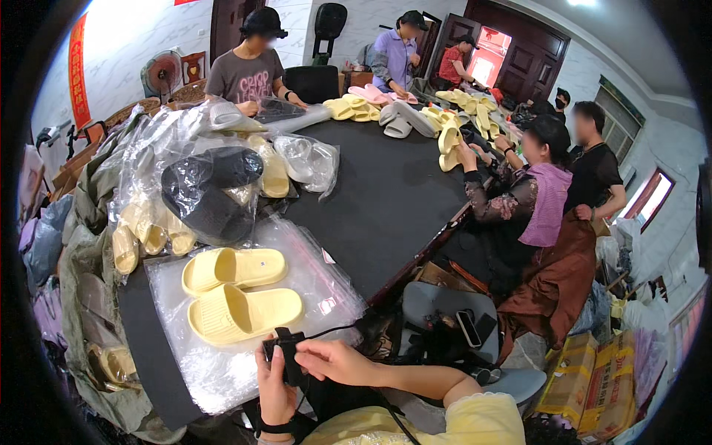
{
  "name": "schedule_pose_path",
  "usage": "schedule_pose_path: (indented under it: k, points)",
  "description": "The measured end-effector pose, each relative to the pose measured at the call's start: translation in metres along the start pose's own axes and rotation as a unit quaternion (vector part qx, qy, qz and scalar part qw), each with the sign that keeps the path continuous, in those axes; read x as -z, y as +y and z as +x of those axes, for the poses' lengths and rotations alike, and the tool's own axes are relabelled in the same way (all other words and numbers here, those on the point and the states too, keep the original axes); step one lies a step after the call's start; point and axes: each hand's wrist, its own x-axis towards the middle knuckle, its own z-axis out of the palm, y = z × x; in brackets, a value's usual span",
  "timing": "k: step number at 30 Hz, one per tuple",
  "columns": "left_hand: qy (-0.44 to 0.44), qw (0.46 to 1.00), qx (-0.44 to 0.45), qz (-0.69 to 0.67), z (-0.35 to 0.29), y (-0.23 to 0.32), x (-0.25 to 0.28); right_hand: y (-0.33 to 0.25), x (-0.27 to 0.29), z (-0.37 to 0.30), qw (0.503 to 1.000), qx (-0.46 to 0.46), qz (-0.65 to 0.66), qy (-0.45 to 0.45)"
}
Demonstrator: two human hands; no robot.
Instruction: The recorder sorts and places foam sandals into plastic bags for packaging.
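Note:
At the near edge of the table, my left hand is closed around a small black device with a cable. My right hand reaches in from the right, its fingers closed on the device's side. Just beyond, a pair of yellow slide sandals lies side by side on a stack of clear plastic bags. Neither hand touches the sandals. The undersides of my fingers are partly hidden.
Bagged black slippers and other bagged footwear heap up at the left of the black table. More yellow slides lie farther back. Co-workers stand around the table. A grey chair and cardboard boxes are at the right.

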Motion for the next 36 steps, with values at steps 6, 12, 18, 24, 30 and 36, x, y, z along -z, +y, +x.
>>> schedule_pose_path:
  k: [6, 12, 18, 24, 30, 36]
  points:
    - [-0.005, 0.999, -0.03, -0.027, 0.034, 0.002, 0.032, 0.024, -0.014, 0.033, 0.981, -0.005, 0.169, -0.09]
    - [0.014, 1.0, -0.015, -0.005, 0.032, 0.003, 0.054, 0.053, -0.022, 0.051, 0.984, 0.092, 0.062, -0.136]
    - [-0.01, 1.0, 0.011, -0.017, 0.036, 0.0, 0.071, 0.028, -0.036, 0.06, 0.887, 0.396, -0.22, -0.09]
    - [-0.068, 0.99, 0.081, -0.097, 0.032, 0.008, 0.041, 0.012, -0.029, 0.057, 0.892, 0.365, -0.217, -0.154]
    - [-0.071, 0.985, 0.086, -0.132, 0.02, 0.012, 0.044, -0.001, -0.05, 0.051, 0.981, 0.156, 0.072, -0.094]
    - [-0.075, 0.992, 0.073, -0.074, 0.018, 0.018, 0.048, -0.016, -0.047, 0.057, 0.957, 0.243, -0.099, -0.126]
